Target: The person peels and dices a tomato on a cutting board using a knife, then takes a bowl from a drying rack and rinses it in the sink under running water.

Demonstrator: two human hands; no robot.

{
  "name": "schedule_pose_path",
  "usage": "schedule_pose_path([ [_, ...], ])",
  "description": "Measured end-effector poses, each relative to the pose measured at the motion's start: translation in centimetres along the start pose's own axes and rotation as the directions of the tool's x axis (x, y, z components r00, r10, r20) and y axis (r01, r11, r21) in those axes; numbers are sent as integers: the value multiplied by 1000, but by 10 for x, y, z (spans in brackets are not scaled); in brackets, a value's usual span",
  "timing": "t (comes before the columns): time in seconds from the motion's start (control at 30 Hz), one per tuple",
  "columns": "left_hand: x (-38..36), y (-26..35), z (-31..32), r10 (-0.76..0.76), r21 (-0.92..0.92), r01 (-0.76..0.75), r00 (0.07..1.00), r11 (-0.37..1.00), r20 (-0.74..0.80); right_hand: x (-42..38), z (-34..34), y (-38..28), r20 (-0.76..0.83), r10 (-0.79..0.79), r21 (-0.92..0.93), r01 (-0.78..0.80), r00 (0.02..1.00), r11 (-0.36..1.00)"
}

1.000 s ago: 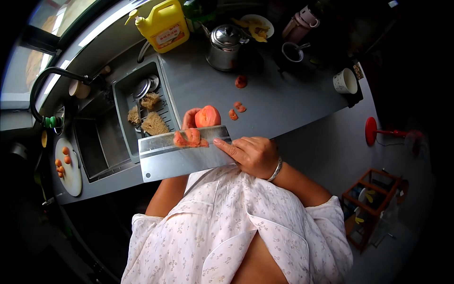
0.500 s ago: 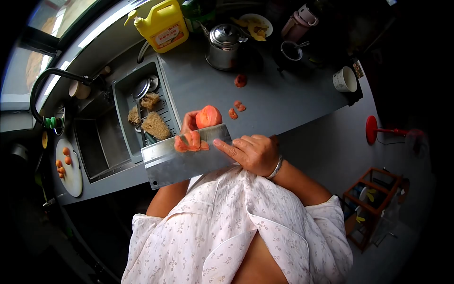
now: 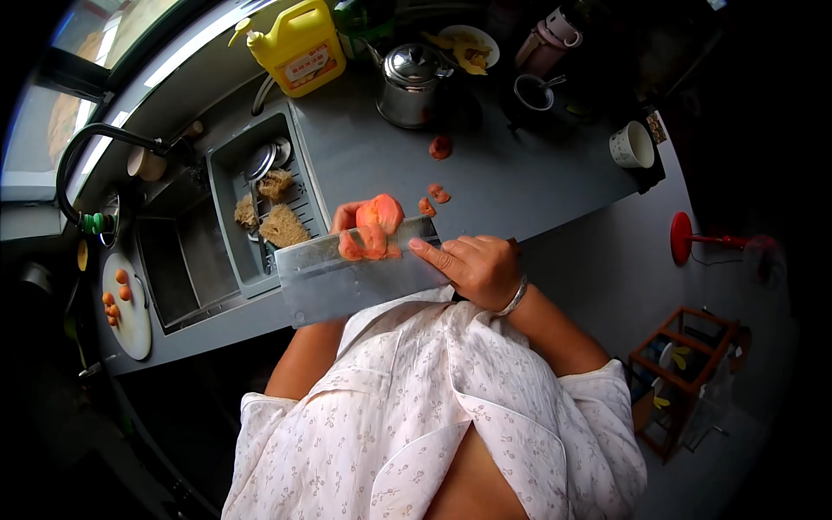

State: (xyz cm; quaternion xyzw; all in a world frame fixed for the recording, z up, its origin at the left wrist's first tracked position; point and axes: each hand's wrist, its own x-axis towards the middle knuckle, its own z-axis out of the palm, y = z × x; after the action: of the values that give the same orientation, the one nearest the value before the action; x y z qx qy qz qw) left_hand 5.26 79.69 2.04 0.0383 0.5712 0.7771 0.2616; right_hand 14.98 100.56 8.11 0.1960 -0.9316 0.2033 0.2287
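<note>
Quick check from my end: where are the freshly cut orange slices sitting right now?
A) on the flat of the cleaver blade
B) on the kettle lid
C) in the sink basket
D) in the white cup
A: the cut slices rest on the flat of the cleaver held by the right hand.

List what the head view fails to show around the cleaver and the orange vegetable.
- Left hand: mostly hidden behind the orange chunk and the cleaver; its grip cannot be made out.
- Cleaver handle: covered by the right hand.
- Slices on the blade: they overlap, so their count is unclear.
- Yellow jug label: too small to read.
- Plate at the far counter edge: its contents are in shadow and too small.
</note>
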Motion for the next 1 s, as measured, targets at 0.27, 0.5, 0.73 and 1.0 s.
schedule_pose_path([
  [0.27, -7, 13, 15, -51, -69, 51, 999, 996, -2, -5, -2, 6, 55, 50, -62, -46, 997, 997],
  [0.5, 2, 18, 17, -49, -193, 95, 971, 977, 233, -7, 0, 19, 0, 64, 18, -64, 998, 998],
  [0.73, 0, 6, 0, -119, -261, 175, 969, 949, 218, -5, 9, 11, 11, 67, 89, -68, 998, 994],
  [1.0, -20, 5, -10, -130, -162, 143, 988, 976, 89, -27, 17, 35, 248, 357, 117, -393, 901, 912],
])
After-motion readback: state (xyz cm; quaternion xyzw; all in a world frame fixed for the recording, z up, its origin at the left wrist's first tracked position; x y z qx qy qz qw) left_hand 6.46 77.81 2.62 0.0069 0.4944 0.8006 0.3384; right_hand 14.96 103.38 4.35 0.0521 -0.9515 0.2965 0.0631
